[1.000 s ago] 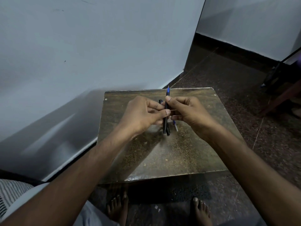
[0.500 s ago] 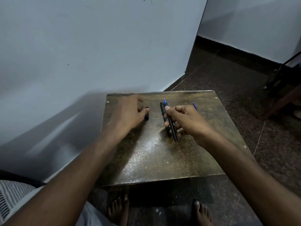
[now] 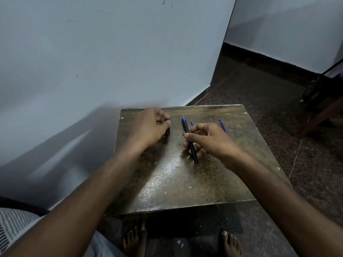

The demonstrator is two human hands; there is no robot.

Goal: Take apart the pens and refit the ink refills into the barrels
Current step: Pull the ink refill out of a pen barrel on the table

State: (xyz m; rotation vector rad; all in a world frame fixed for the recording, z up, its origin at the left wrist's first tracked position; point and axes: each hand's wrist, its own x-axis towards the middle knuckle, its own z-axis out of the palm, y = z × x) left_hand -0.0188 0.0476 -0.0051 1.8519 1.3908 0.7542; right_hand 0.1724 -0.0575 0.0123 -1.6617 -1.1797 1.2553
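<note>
Now both hands (image 3: 209, 140) lower, farther apart.

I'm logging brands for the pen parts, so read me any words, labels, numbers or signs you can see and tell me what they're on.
None can be read.
Black pen held by the right hand: no print can be made out on its barrel.
Small dark part under the left hand: mostly hidden, nothing legible.
Blue refill on the table: too thin to show text.
Wall: only scuff marks.

left hand (image 3: 148, 127) curled, right hand (image 3: 209, 140) pinching
</note>
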